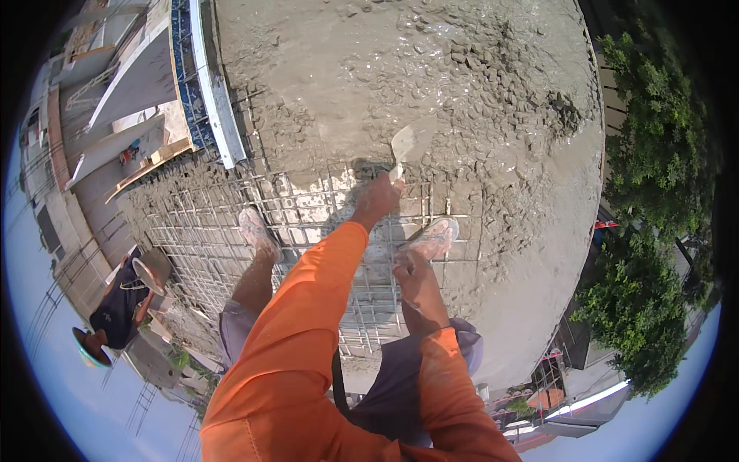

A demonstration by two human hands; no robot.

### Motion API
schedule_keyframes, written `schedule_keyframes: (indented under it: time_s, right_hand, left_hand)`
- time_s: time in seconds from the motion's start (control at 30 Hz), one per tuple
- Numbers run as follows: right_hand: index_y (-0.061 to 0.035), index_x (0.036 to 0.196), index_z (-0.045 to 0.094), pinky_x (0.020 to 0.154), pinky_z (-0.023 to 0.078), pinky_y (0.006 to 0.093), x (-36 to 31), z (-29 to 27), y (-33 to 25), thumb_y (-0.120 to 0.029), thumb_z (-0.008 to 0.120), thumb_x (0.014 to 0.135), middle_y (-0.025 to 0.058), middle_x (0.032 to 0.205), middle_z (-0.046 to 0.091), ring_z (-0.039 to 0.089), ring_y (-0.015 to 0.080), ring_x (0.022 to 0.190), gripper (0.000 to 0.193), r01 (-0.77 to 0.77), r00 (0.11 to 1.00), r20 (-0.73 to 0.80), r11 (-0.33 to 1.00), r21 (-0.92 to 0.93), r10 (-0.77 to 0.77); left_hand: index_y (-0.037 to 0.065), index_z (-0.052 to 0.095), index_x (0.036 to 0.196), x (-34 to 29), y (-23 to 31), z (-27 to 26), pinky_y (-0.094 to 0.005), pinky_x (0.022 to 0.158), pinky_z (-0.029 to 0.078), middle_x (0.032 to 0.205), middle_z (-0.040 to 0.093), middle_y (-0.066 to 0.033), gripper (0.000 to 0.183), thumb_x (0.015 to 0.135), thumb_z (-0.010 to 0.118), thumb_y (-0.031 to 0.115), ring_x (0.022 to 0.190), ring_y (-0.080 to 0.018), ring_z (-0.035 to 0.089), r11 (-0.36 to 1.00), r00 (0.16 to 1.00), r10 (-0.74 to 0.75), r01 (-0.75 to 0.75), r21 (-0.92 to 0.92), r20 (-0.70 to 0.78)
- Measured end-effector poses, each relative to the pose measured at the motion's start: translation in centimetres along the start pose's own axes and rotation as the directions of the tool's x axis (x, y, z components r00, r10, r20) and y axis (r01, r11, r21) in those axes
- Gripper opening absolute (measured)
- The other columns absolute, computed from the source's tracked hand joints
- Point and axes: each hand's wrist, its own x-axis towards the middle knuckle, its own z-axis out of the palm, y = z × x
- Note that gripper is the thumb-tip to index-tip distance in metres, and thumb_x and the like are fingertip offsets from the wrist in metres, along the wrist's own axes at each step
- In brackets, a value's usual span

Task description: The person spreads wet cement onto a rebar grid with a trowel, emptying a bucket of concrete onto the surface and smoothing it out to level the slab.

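Note:
My left hand (pixel 377 199) is closed round the handle of a trowel (pixel 404 143). The trowel's pale, mud-coated blade points away from me over wet concrete (pixel 339 85). Below the hand lies a grid of steel reinforcing bars (pixel 308 212), partly bare. Nearer to me, my right hand (pixel 419 289) hangs in front of my right shin with its fingers curled in, and nothing shows in them. My feet, smeared with concrete, stand on the bars: the left foot (pixel 258 231) and the right foot (pixel 433 239).
A long metal straightedge (pixel 218 108) lies at the upper left, beside a board edge. On the left a person (pixel 119 308) in dark clothes and a hat holds a round bucket (pixel 150 276). The slab's edge curves along the right, with trees (pixel 654 146) beyond it.

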Motion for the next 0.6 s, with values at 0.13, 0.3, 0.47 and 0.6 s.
schedule_keyframes:
  time_s: [0.13,0.3,0.47,0.6]
  right_hand:
    - [0.0029,0.100,0.055,0.078,0.044,0.0340,0.1,0.8,2.0,-0.015,0.055,0.078,0.0171,0.096,0.060,0.058,0.0268,0.090,0.028,0.114,0.993,0.025,0.989,-0.096,-0.112]
    - [0.0018,0.097,0.056,0.072,0.045,0.0321,0.2,3.0,5.6,-0.012,0.054,0.081,0.0135,0.089,0.061,0.058,0.0228,0.081,0.021,0.012,0.999,-0.050,0.999,0.045,-0.010]
    - [0.0013,0.092,0.058,0.067,0.044,0.0294,-4.0,3.0,4.0,-0.012,0.053,0.084,0.0076,0.078,0.060,0.055,0.0158,0.073,0.016,0.054,0.986,-0.164,0.963,0.263,-0.011]
    - [-0.0002,0.091,0.059,0.068,0.042,0.0263,-9.6,0.8,-0.2,-0.028,0.046,0.091,0.0065,0.076,0.060,0.053,0.0129,0.071,0.030,0.001,0.981,-0.191,0.991,-0.130,-0.026]
  left_hand:
    - [-0.007,0.053,0.099,-1.6,-6.2,-4.9,-0.0479,0.079,0.045,0.089,0.059,-0.0309,0.054,0.084,0.048,0.044,0.090,-0.0440,0.057,0.996,0.993,-0.087,0.088,0.006,-0.078]
    - [-0.007,0.057,0.096,-3.9,-12.5,-12.0,-0.0477,0.080,0.045,0.092,0.059,-0.0313,0.051,0.083,0.048,0.042,0.092,-0.0434,0.057,0.936,0.923,-0.352,0.348,-0.053,-0.155]
    - [-0.001,0.055,0.103,-11.0,-14.6,-20.2,-0.0457,0.081,0.045,0.095,0.060,-0.0277,0.038,0.078,0.057,0.027,0.093,-0.0423,0.057,0.960,0.947,-0.267,0.278,0.036,-0.179]
    - [0.003,0.054,0.103,-15.0,-22.8,-25.1,-0.0454,0.080,0.045,0.097,0.061,-0.0238,0.033,0.073,0.053,0.017,0.093,-0.0403,0.058,0.955,0.957,-0.271,0.281,0.095,-0.100]
